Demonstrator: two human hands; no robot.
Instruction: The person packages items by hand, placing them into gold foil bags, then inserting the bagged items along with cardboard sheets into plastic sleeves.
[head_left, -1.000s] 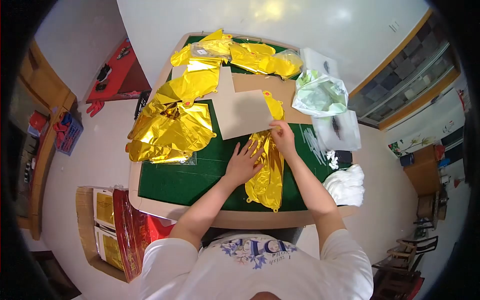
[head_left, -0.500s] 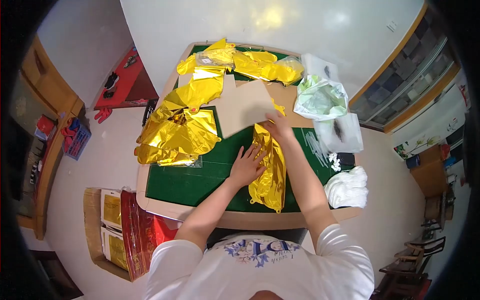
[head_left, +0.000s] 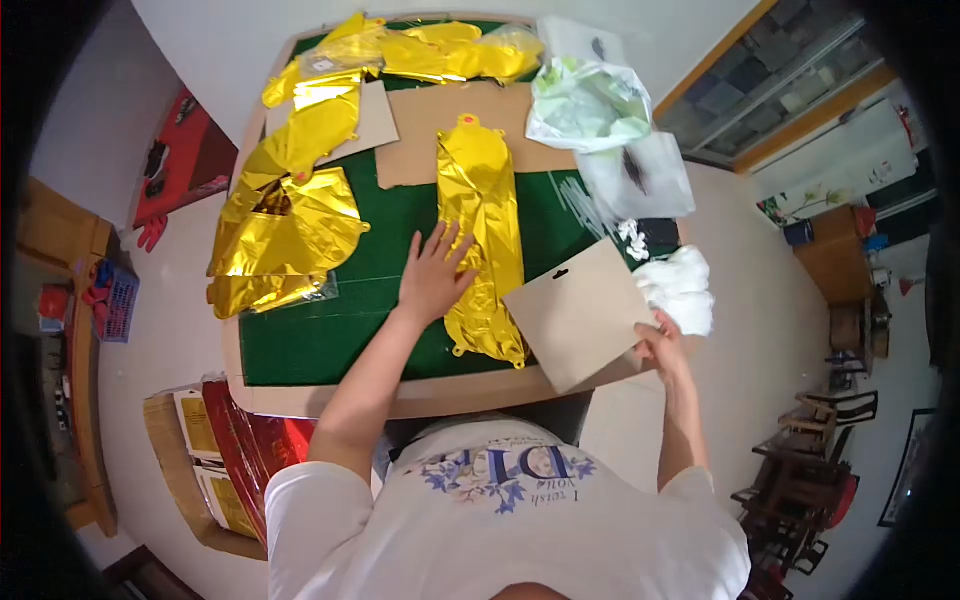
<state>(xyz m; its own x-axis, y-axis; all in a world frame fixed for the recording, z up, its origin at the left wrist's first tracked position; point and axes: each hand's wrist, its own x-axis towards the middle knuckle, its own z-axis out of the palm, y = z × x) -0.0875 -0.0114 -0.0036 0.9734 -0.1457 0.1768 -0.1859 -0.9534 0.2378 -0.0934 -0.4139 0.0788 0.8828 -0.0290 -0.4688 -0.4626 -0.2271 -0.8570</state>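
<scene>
A flat, deflated gold foil balloon [head_left: 484, 200] lies lengthwise on the green tabletop [head_left: 330, 350]. My left hand [head_left: 437, 272] rests on its left edge with the fingers spread. At the table's front right corner, my right hand [head_left: 662, 345] pinches a beige cardboard sheet [head_left: 580, 315] by its right edge. The sheet has a small hang hole near its top and is tilted over the table edge. Its left corner reaches the lower part of the balloon.
More gold foil balloons [head_left: 290, 225] lie along the table's left and back. Brown cardboard [head_left: 410, 130] lies behind the middle balloon. A plastic bag [head_left: 590, 105] and a white cloth bundle [head_left: 682, 290] are at the right. An open carton [head_left: 165, 440] stands on the floor at left.
My right hand has swung the cardboard sheet from the table's middle to the front right, uncovering the balloon's upper end. My left hand stays on the balloon. The camera view has shifted.
</scene>
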